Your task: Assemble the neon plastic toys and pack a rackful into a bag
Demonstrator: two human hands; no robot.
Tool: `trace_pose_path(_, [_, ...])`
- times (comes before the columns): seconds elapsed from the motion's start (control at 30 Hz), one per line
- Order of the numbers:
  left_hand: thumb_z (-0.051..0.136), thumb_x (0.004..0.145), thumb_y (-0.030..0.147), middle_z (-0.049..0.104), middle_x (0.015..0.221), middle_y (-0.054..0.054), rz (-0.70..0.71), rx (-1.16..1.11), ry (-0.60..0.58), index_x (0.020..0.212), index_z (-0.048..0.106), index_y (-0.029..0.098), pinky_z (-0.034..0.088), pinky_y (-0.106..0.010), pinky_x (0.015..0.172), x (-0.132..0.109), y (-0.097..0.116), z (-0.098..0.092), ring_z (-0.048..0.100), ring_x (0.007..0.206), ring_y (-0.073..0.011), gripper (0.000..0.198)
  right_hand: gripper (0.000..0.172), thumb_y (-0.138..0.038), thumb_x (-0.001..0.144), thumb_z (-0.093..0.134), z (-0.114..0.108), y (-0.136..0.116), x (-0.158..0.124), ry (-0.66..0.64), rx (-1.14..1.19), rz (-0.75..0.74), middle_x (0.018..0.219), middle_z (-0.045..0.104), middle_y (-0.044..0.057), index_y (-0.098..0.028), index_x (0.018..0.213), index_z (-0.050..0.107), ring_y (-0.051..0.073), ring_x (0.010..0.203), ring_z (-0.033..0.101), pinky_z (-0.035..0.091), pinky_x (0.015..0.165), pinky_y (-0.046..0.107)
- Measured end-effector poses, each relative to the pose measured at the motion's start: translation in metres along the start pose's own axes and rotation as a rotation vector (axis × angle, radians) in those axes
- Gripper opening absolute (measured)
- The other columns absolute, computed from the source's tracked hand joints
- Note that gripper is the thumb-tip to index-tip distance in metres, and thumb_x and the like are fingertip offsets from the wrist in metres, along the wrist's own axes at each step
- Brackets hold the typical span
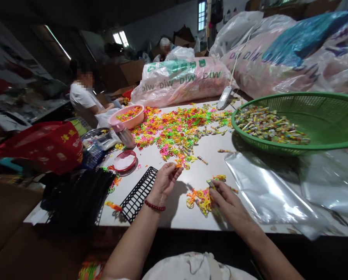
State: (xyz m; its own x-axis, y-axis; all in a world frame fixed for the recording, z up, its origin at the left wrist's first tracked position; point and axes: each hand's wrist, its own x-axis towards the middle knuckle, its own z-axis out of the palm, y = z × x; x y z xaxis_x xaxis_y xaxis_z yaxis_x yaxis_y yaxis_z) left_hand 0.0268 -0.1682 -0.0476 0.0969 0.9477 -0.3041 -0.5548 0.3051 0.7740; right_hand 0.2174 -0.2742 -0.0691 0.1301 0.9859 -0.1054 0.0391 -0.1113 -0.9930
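My left hand [164, 182], with a red bead bracelet at the wrist, is closed in a pinch on a small orange plastic piece at the front of a large scattered heap of bright plastic pieces [176, 128]. My right hand [228, 198] is closed around a small printed tube [210, 182], thumb and fingers together. Just left of the right hand lies a small pile of yellow, orange and pink pieces [201, 198]. A black plastic grid [140, 190] rests on the white table beside my left forearm.
A green basket [331, 120] with many small printed tubes [273, 124] stands at right. Clear plastic bags [267, 190] lie below it. Left are a red dish [125, 161], a bottle [124, 134], a pink basin [127, 120] and stacked black grids [77, 198]. A person [86, 93] sits beyond.
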Motion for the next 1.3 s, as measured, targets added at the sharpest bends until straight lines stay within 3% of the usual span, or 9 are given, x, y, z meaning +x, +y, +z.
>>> trace_pose_path(0.1, [0.076,0.071,0.013,0.065,0.082,0.000,-0.090,-0.036,-0.058,0.095,0.057,0.016,0.055,-0.021,0.077,-0.032,-0.016,0.004,0.069,0.080,-0.0119,0.031,0.047,-0.053,0.081,0.066,0.013,-0.003,0.002,-0.004,0.051,-0.025,0.098,0.067,0.005,-0.023,0.116,0.058,0.019,0.088,0.064,0.053,0.075,0.030])
trace_pose_path(0.2, [0.079,0.070,0.016,0.067,0.086,0.000,-0.194,0.011,-0.174,0.111,0.055,0.019,0.054,-0.021,0.074,-0.059,-0.028,0.006,0.068,0.076,-0.0110,0.046,0.042,-0.054,0.081,0.066,0.019,-0.004,0.002,-0.042,0.080,-0.042,0.092,0.068,0.004,-0.021,0.107,0.061,0.018,0.083,0.063,0.052,0.072,0.029])
trace_pose_path(0.3, [0.079,0.072,0.027,0.067,0.091,-0.003,-0.256,0.111,-0.307,0.110,0.056,0.017,0.053,-0.024,0.069,-0.072,-0.034,0.004,0.067,0.072,-0.0117,0.045,0.036,-0.054,0.085,0.060,0.019,-0.006,0.001,-0.086,0.015,-0.068,0.079,0.066,0.002,-0.019,0.091,0.063,0.017,0.074,0.061,0.050,0.066,0.027])
trace_pose_path(0.37, [0.076,0.076,0.038,0.066,0.085,-0.002,-0.221,0.185,-0.345,0.104,0.055,0.017,0.050,-0.023,0.061,-0.073,-0.038,0.003,0.063,0.065,-0.0110,0.041,0.035,-0.054,0.086,0.058,0.018,-0.007,0.000,-0.132,-0.057,-0.078,0.074,0.064,0.000,-0.019,0.085,0.063,0.016,0.069,0.059,0.047,0.062,0.026])
trace_pose_path(0.47, [0.072,0.076,0.049,0.059,0.070,0.003,-0.123,0.284,-0.283,0.089,0.053,0.017,0.043,-0.020,0.054,-0.069,-0.048,0.002,0.055,0.055,-0.0076,0.040,0.033,-0.052,0.086,0.058,0.020,-0.006,-0.004,-0.134,-0.191,-0.096,0.071,0.063,0.000,-0.019,0.088,0.064,0.015,0.065,0.058,0.045,0.060,0.026])
trace_pose_path(0.6, [0.072,0.072,0.055,0.055,0.066,0.004,-0.085,0.267,-0.123,0.082,0.051,0.017,0.038,-0.019,0.052,-0.067,-0.058,0.004,0.049,0.052,-0.0064,0.045,0.039,-0.051,0.086,0.058,0.022,-0.005,-0.012,0.015,-0.280,-0.088,0.089,0.067,0.004,-0.020,0.110,0.058,0.018,0.077,0.063,0.050,0.070,0.030])
trace_pose_path(0.8, [0.069,0.073,0.057,0.052,0.058,0.004,-0.039,0.241,-0.078,0.082,0.050,0.017,0.031,-0.020,0.046,-0.069,-0.056,0.005,0.043,0.045,-0.0062,0.045,0.033,-0.047,0.094,0.048,0.018,-0.005,-0.020,-0.061,-0.291,-0.138,0.097,0.070,0.005,-0.021,0.102,0.065,0.020,0.090,0.063,0.049,0.083,0.033])
trace_pose_path(0.97, [0.067,0.077,0.055,0.050,0.056,0.006,-0.024,0.300,-0.063,0.083,0.051,0.018,0.027,-0.020,0.043,-0.067,-0.062,0.005,0.039,0.043,-0.0060,0.041,0.035,-0.050,0.092,0.051,0.020,0.002,-0.020,-0.088,-0.167,-0.098,0.088,0.069,0.003,-0.020,0.099,0.068,0.018,0.083,0.061,0.049,0.074,0.029])
trace_pose_path(1.3, [0.064,0.081,0.053,0.061,0.070,0.001,0.087,0.496,-0.002,0.089,0.057,0.019,0.040,-0.022,0.054,-0.065,-0.068,-0.002,0.054,0.059,-0.0113,0.036,0.032,-0.048,0.092,0.053,0.021,0.005,-0.025,-0.068,-0.118,-0.126,0.078,0.063,0.001,-0.020,0.097,0.067,0.014,0.067,0.055,0.044,0.059,0.024])
